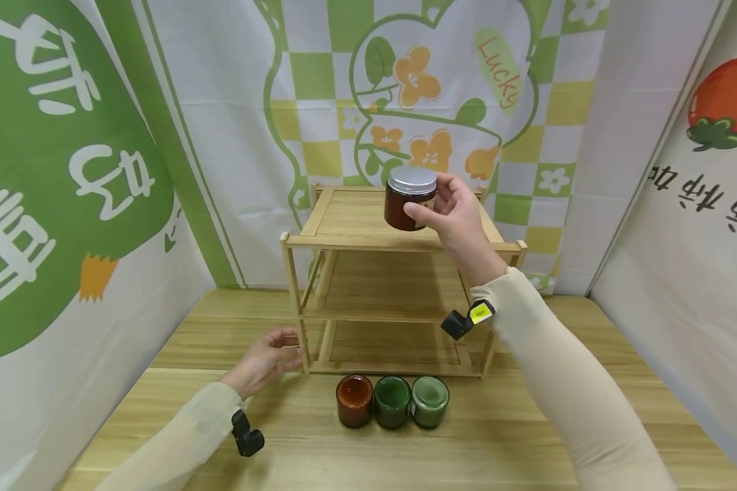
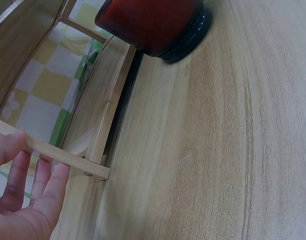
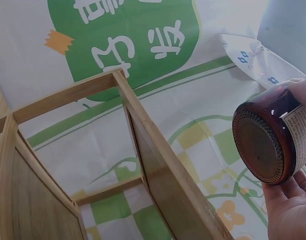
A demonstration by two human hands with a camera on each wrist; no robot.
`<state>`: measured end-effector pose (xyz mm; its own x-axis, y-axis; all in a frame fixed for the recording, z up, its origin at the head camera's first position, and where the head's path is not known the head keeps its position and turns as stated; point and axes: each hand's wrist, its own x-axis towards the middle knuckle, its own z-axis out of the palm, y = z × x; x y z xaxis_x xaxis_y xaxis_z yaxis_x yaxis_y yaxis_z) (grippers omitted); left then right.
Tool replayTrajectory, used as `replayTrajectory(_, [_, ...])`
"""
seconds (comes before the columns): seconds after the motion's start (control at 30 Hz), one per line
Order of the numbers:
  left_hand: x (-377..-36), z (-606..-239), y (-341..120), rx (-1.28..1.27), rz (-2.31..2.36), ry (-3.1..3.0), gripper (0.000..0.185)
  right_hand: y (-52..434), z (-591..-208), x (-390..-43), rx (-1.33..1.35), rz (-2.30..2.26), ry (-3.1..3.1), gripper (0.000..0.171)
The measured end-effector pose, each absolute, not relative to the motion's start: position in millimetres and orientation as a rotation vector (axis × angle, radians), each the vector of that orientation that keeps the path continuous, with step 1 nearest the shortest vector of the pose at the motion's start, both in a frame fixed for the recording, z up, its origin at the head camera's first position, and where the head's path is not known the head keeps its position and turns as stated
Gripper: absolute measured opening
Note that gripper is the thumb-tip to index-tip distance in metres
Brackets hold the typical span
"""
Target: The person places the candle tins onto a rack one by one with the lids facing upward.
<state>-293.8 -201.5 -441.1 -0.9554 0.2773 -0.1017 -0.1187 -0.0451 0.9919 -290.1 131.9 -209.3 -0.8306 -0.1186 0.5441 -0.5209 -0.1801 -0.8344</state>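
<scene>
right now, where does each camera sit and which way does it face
Head: on the head, facing forward and down at the wooden rack; left hand, right hand, sleeves show.
Left wrist: worn there, facing wooden rack and tabletop; left hand shows.
Right wrist: worn there, facing the underside of the held jar; right hand shows.
Head and right wrist share that jar.

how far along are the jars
Done: the dark red jar is off the table. In hand: the right hand holds it above the rack. Apparently left: setting it down, then maybe the orange jar, dark green jar and light green jar on the table.
</scene>
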Motion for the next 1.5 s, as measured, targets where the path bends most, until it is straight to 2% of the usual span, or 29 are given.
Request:
replayTrajectory(0.67, [-295,-442,-207,0.148,2.103,1.931,0.033,83,-176,-316,0.698,2.207,-1.772,0.052])
replayTrajectory(1.5, [-295,-441,-202,0.167,2.074,1.952,0.035,52,-190,-331,0.533,2.051,-2.047,0.059])
